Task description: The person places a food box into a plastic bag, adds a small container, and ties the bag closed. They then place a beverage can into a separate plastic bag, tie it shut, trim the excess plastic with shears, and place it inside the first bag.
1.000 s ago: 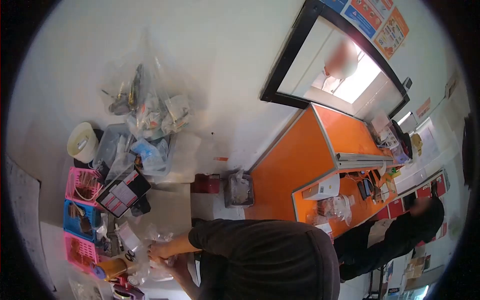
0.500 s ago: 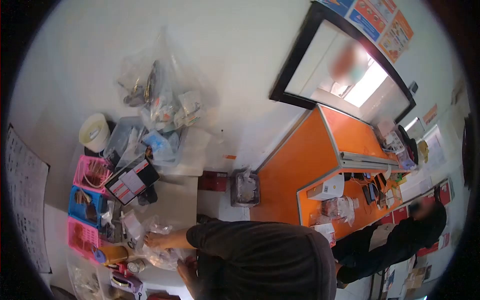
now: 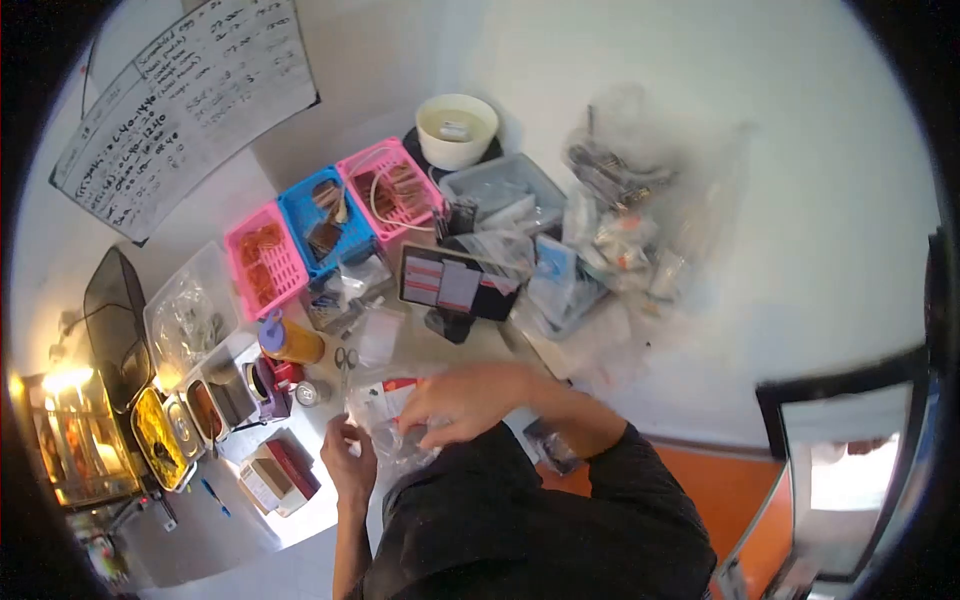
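My left hand (image 3: 350, 455) is at the left edge of a clear plastic bag (image 3: 395, 440), its fingers curled on the bag's edge. Over the bag's right side is my right hand (image 3: 455, 405), fingers bent and closed on the plastic. A red and white packet or label (image 3: 395, 393) shows in or under the bag. Just beyond lie scissors (image 3: 346, 358) and a pale clear sachet (image 3: 380, 335). An orange bottle with a purple lid (image 3: 292, 342) and a round can (image 3: 311, 392) stand to the left.
Pink (image 3: 265, 262) and blue (image 3: 325, 232) baskets, a phone-like tablet (image 3: 458, 283), a cream bucket (image 3: 456, 130) and a clear bin (image 3: 510, 190) stand behind. Food trays (image 3: 160, 440) and a cardboard box (image 3: 265, 485) are left. Plastic bags (image 3: 620, 240) hang on the wall.
The view has swung left, bringing the food trays and whiteboard into sight; the other person has left view. Both hands remain at the plastic bag, and the red and white item now shows.
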A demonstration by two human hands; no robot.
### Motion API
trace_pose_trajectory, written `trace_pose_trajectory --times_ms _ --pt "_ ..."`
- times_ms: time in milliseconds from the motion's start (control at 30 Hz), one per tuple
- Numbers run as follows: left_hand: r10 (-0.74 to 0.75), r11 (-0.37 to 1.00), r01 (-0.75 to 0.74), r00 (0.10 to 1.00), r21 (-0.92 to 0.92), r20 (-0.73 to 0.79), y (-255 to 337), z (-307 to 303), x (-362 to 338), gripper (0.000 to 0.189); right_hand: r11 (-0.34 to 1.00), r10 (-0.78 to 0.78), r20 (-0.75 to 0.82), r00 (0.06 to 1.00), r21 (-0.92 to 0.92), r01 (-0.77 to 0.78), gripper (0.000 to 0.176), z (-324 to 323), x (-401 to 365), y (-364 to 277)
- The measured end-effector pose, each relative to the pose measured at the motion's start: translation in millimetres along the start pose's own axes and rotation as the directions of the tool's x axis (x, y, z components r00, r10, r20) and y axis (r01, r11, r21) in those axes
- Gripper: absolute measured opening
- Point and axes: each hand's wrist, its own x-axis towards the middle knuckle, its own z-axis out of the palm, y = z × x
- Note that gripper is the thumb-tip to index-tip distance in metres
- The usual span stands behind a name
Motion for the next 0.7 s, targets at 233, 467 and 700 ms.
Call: trace_pose_trajectory --times_ms 233,467,700 --pt "-0.194 0.98 0.195 0.917 -0.031 -0.349 12.1 -7.8 -3.8 0.017 0.913 0.11 -0.81 0.576 -0.147 -0.381 0.017 -300.8 -11.1 213.4" --pt "-0.498 0.804 0.593 0.718 0.053 -0.487 -43.9 26.2 -75.4 0.011 0.458 0.407 -0.65 0.642 -0.462 -0.759 0.049 -440.4 53.0 432.7" --pt "-0.764 0.441 0.876 0.48 0.195 -0.43 -87.3 60.3 -237.9 0.03 0.393 0.586 -0.489 0.646 -0.525 -0.755 0.071 -431.8 78.7 501.7"
